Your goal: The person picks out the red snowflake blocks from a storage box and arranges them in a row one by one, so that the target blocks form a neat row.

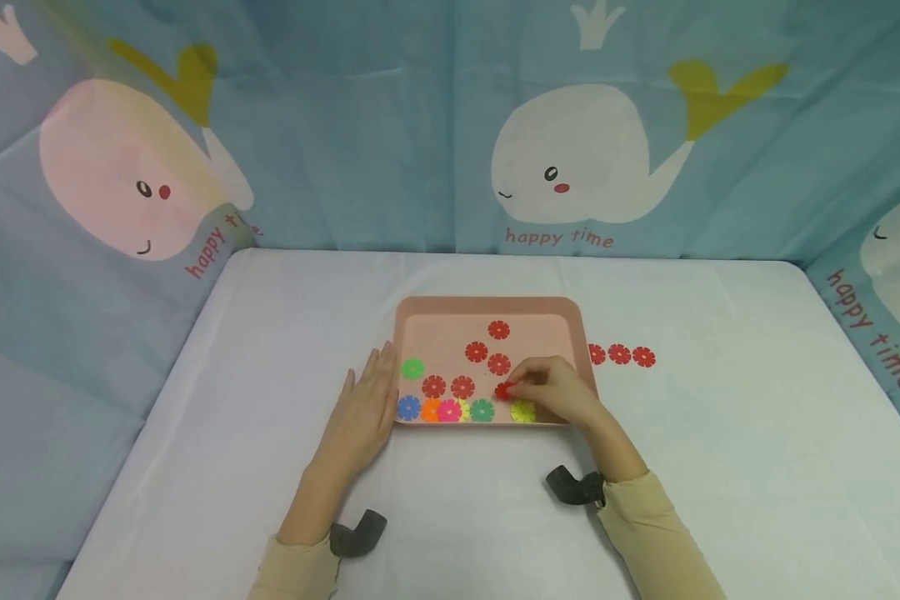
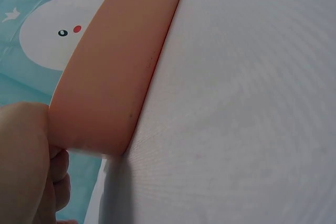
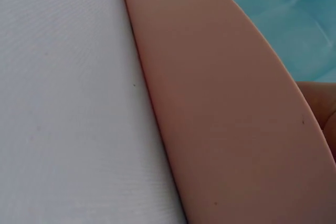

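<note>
A pink tray (image 1: 487,305) on the white table holds several notched plastic snowflake discs. My right hand (image 1: 558,390) reaches over the tray's right part and pinches a red snowflake disc (image 1: 503,391) just above the tray floor. My left hand (image 1: 362,412) lies along the tray's left side with straight fingers, touching its edge. In the left wrist view, part of the left hand (image 2: 23,156) shows beside the tray wall (image 2: 105,87). The right wrist view has mostly the tray's outer wall (image 3: 220,98), which hides most of the right hand.
Red discs (image 1: 619,354) lie in a row on the table right of the tray. Inside the tray are more red discs (image 1: 498,330), a green disc (image 1: 412,368), a blue disc (image 1: 408,407) and a yellow disc (image 1: 523,411). A whale-printed curtain (image 1: 390,150) stands behind the table.
</note>
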### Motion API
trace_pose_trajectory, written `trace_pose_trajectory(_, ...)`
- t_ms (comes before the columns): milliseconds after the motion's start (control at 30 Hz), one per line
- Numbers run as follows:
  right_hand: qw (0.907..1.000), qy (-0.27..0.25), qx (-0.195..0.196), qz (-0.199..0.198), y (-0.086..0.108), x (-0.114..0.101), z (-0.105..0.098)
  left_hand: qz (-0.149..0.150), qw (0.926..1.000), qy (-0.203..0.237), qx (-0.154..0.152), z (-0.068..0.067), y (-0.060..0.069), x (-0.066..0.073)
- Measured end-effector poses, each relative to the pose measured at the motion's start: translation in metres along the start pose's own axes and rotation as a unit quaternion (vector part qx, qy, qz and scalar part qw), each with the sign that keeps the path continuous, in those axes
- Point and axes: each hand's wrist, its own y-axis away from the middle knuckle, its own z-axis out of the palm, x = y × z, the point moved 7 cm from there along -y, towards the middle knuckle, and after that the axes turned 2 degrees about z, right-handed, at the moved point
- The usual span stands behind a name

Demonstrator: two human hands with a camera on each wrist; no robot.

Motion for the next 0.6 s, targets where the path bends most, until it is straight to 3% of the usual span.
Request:
trace_pose_trajectory(300, 0.9989, -0.035, 0.027, 0.014, 0.004, -0.004, -0.01, 0.005, 1.0, -0.003, 0.007, -0.002, 0.0, 0.002)
trace_pose_trajectory(600, 0.9935, -0.033, 0.108, 0.015, 0.014, -0.006, -0.038, 0.002, 1.0, -0.001, 0.007, -0.002, 0.001, 0.003)
